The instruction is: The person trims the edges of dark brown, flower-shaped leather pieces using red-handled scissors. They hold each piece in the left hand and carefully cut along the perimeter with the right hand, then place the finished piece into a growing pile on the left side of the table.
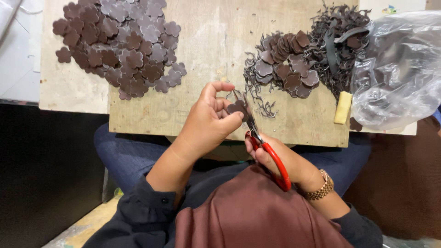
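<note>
Wooden worktop has a big pile of brown flower shapes at top left & scraps at right. Left hand pinches one brown flower piece. Right hand grips red scissors, blades touching the piece.

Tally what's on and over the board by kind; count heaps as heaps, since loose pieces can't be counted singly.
Heaps of brown flower-shaped pieces: 2, the second beside the offcuts
Heap of dark offcut strips: 1
Flower piece in the left hand: 1
Red-handled scissors in the right hand: 1
Clear plastic bag: 1
Yellowish block: 1
Total: 7
</note>
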Tool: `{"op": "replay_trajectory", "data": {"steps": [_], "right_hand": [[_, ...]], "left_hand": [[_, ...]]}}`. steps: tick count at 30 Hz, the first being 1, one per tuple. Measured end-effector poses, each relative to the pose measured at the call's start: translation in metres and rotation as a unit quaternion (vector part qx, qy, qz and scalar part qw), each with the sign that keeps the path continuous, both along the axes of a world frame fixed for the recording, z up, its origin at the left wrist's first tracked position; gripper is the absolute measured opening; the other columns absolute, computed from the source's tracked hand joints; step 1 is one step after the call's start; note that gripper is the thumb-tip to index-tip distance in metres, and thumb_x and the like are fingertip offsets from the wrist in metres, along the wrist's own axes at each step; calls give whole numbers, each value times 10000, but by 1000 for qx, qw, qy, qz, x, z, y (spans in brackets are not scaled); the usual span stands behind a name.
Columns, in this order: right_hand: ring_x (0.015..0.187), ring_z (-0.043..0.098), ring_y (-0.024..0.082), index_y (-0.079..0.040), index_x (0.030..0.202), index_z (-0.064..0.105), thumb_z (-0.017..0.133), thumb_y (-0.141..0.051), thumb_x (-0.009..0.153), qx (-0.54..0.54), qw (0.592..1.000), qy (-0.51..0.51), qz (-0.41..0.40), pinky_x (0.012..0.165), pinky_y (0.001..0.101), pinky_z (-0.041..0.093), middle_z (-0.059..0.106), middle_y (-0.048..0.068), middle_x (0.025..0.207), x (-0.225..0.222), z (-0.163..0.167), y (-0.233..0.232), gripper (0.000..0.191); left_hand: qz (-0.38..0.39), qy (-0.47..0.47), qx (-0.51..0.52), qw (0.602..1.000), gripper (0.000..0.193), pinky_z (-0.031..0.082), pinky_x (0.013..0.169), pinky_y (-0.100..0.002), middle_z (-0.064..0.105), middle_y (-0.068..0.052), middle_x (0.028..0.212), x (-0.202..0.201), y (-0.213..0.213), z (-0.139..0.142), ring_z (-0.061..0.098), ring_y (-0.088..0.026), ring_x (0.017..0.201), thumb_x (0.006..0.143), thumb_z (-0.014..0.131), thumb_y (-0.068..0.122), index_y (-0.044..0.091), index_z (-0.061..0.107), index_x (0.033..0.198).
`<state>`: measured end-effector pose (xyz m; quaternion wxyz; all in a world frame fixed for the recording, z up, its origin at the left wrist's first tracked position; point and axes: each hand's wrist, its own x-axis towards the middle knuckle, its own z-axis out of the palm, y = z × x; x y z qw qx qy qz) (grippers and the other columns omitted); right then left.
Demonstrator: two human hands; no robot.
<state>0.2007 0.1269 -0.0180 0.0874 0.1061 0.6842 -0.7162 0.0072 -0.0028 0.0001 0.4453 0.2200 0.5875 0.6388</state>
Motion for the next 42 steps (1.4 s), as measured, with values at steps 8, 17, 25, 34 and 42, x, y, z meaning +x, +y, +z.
{"op": "replay_trajectory", "data": {"steps": [8, 17, 25, 34, 42], "right_hand": [[773, 477, 118, -78, 1034, 545, 468, -555, 1016, 121, 992, 35, -11, 707, 284, 484, 519, 0, 844, -13, 16, -1, 483], [786, 485, 132, -70, 1112, 556, 498, -625, 959, 133, 990, 43, 5, 703, 304, 480, 537, 25, 866, -30, 64, 14, 579], [931, 491, 158, -1, 1388, 467, 548, -675, 941, -56, 997, 50, 0, 821, 310, 467, 530, 57, 1090, -21, 70, -4, 812], [992, 543, 163, -23, 1291, 535, 536, -708, 939, 65, 997, 46, 21, 893, 313, 492, 585, 66, 1091, -8, 62, 9, 770], [945, 530, 165, -35, 1291, 528, 531, -707, 932, 61, 997, 33, 27, 848, 311, 485, 572, 65, 1071, -3, 62, 12, 762]], "left_hand": [[23, -42, 52, 998, 472, 510, 691, -200, 697, -69, 962, 4, 2, 9, 634, -62, 819, 902, 685, 2, 22, 455, 1313], [25, -5, 141, 990, 493, 480, 658, -202, 672, -57, 924, -12, 6, 61, 596, -57, 779, 921, 688, 0, 11, 444, 1349], [26, -74, 156, 985, 563, 556, 746, -235, 697, -96, 993, -1, -6, 70, 656, -93, 836, 919, 666, -1, -1, 381, 1405], [17, -55, 134, 989, 570, 546, 734, -228, 678, -76, 940, 4, -2, 66, 659, -85, 821, 903, 682, -31, -5, 403, 1399], [6, -31, 128, 991, 575, 529, 724, -206, 691, -60, 936, 6, -6, 61, 641, -59, 808, 911, 691, -27, 12, 413, 1412]]}}
